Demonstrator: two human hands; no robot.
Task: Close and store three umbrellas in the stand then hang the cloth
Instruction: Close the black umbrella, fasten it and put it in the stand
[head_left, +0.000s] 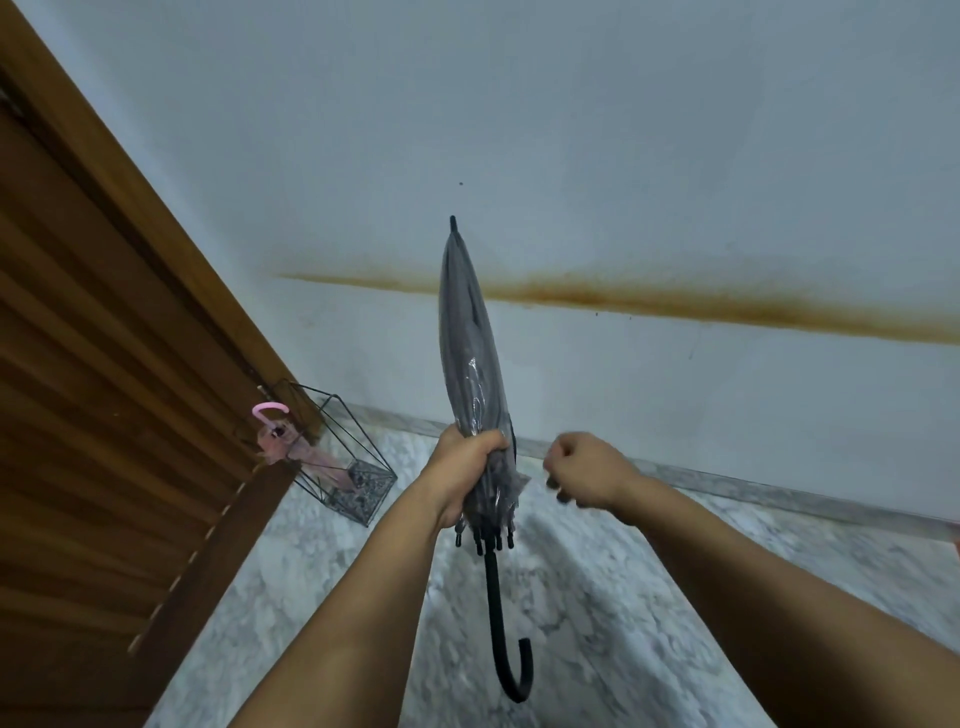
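Grey umbrella (470, 364): folded, hook end near, tip up/away. L hand (462, 467) clenched round canopy base; R hand (587, 475) curled, holds nothing, just beside. Wire stand (343, 457), w/ pink umbrella (291, 441), far left; L hand nearer.

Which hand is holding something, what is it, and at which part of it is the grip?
The left hand grips the closed grey umbrella around its folded canopy, just above the rib tips. The right hand is curled and appears to hold nothing.
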